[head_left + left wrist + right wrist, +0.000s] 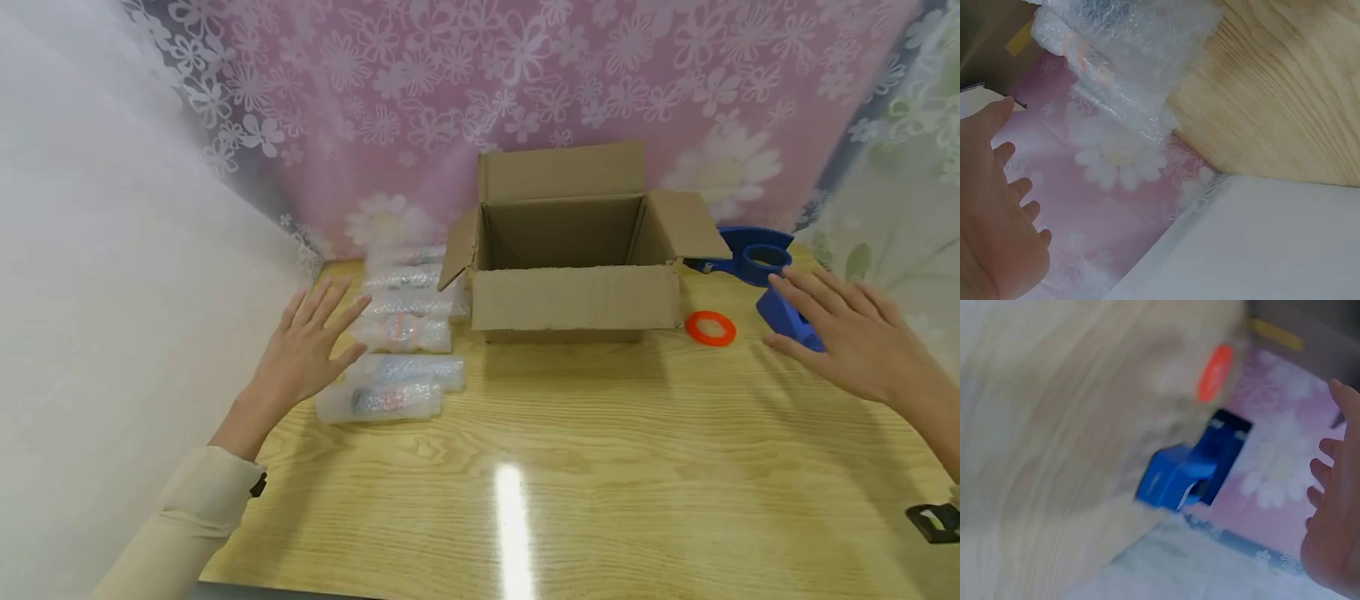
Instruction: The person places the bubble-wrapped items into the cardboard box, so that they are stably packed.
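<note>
Your wrist views catch a yellow strip (1277, 334) on the open carton (576, 298) that the head view hides. Left of the carton, your left hand (303, 354), spread and holding nothing, overlaps some of six bubble-wrapped packages (401, 333); right of it, your right hand (858, 343), likewise spread and holding nothing, partly covers one blue block (786, 321) near one blue holder (741, 265) and one orange ring (691, 328).

Left hand (302, 354), right hand (858, 346) (both splayed).
</note>
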`<move>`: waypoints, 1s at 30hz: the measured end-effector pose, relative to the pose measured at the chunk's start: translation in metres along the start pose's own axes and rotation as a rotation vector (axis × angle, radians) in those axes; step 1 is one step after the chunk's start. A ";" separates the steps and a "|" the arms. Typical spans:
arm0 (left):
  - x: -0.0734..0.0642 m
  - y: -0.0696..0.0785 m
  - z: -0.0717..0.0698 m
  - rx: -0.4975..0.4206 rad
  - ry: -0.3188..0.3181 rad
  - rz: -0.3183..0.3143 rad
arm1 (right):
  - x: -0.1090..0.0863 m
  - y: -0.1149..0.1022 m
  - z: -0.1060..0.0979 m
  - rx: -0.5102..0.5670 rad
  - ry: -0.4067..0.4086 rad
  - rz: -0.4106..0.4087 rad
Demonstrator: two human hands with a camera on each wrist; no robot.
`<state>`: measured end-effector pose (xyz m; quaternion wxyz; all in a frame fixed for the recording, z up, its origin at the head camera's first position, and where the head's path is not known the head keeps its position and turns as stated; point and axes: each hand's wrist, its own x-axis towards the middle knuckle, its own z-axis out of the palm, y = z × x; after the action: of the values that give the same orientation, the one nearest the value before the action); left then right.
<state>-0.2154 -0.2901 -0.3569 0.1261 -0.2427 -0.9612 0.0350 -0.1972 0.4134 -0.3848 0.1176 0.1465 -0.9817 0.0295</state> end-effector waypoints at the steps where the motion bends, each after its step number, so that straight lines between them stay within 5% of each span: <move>1: -0.003 -0.001 0.000 -0.023 -0.014 -0.009 | 0.004 -0.004 -0.003 0.066 0.003 0.013; 8: -0.019 -0.003 0.006 -0.321 -0.160 0.024 | 0.035 -0.032 -0.031 0.651 0.061 0.005; 13: -0.030 0.001 0.019 -0.459 -0.216 0.108 | 0.054 -0.058 -0.046 0.908 -0.002 0.059; 20: -0.038 0.010 0.038 -0.452 -0.186 0.188 | 0.089 -0.086 -0.043 0.936 -0.025 0.062; 26: -0.044 0.016 0.047 -0.470 -0.163 0.153 | 0.109 -0.102 -0.026 0.790 0.054 -0.034; 30: -0.047 0.017 0.054 -0.478 -0.135 0.147 | 0.110 -0.107 -0.017 0.825 0.044 -0.010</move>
<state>-0.1812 -0.2976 -0.4214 -0.0021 -0.3321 -0.9282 -0.1678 -0.2636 0.2818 -0.3393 0.0702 0.1856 -0.8842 0.4229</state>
